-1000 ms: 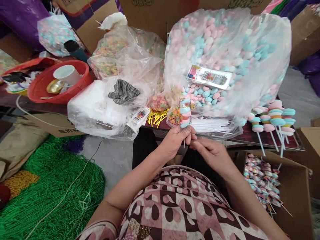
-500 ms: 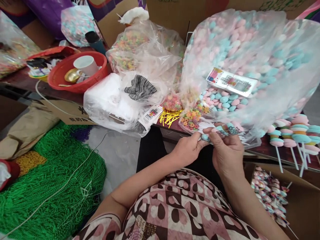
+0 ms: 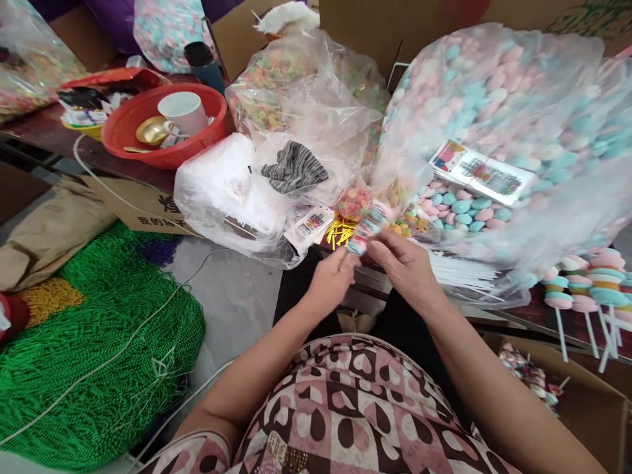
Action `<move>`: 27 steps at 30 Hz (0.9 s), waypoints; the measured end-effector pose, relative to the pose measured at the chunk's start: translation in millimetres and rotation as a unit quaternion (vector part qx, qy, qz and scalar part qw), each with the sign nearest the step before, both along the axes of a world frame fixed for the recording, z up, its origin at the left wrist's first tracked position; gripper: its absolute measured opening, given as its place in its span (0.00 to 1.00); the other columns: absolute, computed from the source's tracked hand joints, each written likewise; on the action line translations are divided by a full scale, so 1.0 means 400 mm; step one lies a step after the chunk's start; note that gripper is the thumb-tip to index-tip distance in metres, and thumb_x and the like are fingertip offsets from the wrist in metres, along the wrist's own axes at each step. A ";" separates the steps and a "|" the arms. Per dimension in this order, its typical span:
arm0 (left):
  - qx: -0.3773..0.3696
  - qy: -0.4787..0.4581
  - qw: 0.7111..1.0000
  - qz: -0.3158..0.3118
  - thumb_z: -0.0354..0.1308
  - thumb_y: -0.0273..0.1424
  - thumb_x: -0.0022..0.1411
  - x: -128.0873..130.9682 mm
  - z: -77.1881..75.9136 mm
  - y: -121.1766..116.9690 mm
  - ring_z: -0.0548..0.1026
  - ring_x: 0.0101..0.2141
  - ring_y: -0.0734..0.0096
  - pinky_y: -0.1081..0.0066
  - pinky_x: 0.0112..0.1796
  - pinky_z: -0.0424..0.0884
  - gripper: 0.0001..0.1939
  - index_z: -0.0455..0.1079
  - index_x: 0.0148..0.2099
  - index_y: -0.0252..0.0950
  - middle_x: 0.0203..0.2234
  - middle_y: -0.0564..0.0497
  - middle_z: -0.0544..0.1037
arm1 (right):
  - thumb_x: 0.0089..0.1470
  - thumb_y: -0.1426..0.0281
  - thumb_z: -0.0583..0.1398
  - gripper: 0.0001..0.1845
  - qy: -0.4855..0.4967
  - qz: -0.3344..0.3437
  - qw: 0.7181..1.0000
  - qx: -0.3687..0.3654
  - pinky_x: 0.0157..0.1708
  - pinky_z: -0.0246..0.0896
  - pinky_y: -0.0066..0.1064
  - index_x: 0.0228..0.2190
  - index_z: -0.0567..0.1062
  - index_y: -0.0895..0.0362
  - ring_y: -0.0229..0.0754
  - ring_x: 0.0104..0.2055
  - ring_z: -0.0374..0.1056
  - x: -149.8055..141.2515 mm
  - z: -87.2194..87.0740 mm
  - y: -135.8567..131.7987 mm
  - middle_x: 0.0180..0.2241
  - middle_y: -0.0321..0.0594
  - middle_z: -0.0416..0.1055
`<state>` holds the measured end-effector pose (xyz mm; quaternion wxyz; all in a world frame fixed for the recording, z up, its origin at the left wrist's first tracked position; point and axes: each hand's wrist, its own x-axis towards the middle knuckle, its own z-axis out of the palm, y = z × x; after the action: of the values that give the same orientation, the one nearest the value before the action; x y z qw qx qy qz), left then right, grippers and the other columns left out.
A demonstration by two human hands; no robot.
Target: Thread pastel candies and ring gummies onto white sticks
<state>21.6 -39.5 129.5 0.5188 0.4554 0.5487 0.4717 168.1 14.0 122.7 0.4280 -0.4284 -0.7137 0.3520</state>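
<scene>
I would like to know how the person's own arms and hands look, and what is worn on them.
The left hand and the right hand are bare: no glove, watch or bracelet shows. The short, patterned left sleeve matches the checked garment in dark brown, dusty pink and cream, printed with heart shapes. The right sleeve is out of view.

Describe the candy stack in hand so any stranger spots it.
Find the biggest clear plastic bag of pink and blue candies. Lower left of it, the left hand holds a slanting pastel candy stack. Unlike the pastel candy skewers at far right, this one is held.
</scene>
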 end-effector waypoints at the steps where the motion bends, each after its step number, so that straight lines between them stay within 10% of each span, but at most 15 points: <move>1: -0.008 -0.063 0.998 0.017 0.54 0.46 0.63 -0.016 0.002 0.006 0.56 0.16 0.80 0.75 0.26 0.62 0.17 0.64 0.31 0.37 0.14 0.62 0.57 | 0.61 0.65 0.57 0.11 -0.083 0.012 0.995 0.061 0.42 0.64 0.39 0.39 0.78 0.56 0.46 0.40 0.73 -0.004 -0.002 0.019 0.38 0.42 0.79; 5: -0.021 -0.218 0.973 0.067 0.63 0.46 0.56 -0.059 0.027 0.023 0.53 0.14 0.84 0.75 0.26 0.67 0.19 0.64 0.31 0.36 0.12 0.66 0.53 | 0.61 0.70 0.56 0.12 -0.335 0.040 0.918 0.210 0.49 0.53 0.43 0.41 0.79 0.56 0.50 0.48 0.68 -0.017 -0.012 0.080 0.45 0.42 0.78; 10: -0.031 -0.285 0.955 0.071 0.64 0.44 0.56 -0.065 0.034 0.028 0.55 0.13 0.85 0.76 0.26 0.68 0.18 0.64 0.31 0.36 0.12 0.65 0.55 | 0.62 0.72 0.53 0.14 -0.465 0.079 0.855 0.214 0.42 0.48 0.41 0.37 0.79 0.56 0.48 0.43 0.67 -0.040 -0.021 0.107 0.39 0.43 0.78; 21: -0.055 -0.292 0.952 0.074 0.63 0.44 0.58 -0.062 0.019 0.033 0.55 0.13 0.85 0.75 0.25 0.68 0.17 0.65 0.32 0.36 0.13 0.65 0.55 | 0.63 0.72 0.50 0.16 -0.416 0.041 0.899 0.133 0.45 0.50 0.38 0.42 0.76 0.61 0.48 0.40 0.70 -0.034 -0.031 0.129 0.39 0.46 0.79; 27: -0.052 -0.293 0.952 0.072 0.63 0.44 0.58 -0.058 0.016 0.034 0.55 0.13 0.85 0.76 0.25 0.69 0.17 0.65 0.32 0.35 0.13 0.65 0.55 | 0.62 0.71 0.53 0.15 -0.467 0.073 0.867 0.157 0.45 0.50 0.40 0.43 0.78 0.60 0.51 0.43 0.69 -0.041 -0.013 0.126 0.42 0.48 0.77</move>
<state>-1.8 -25.9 136.1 0.6444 0.2290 0.4279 0.5910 151.7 64.5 117.4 0.0796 -0.4166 -0.9052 0.0251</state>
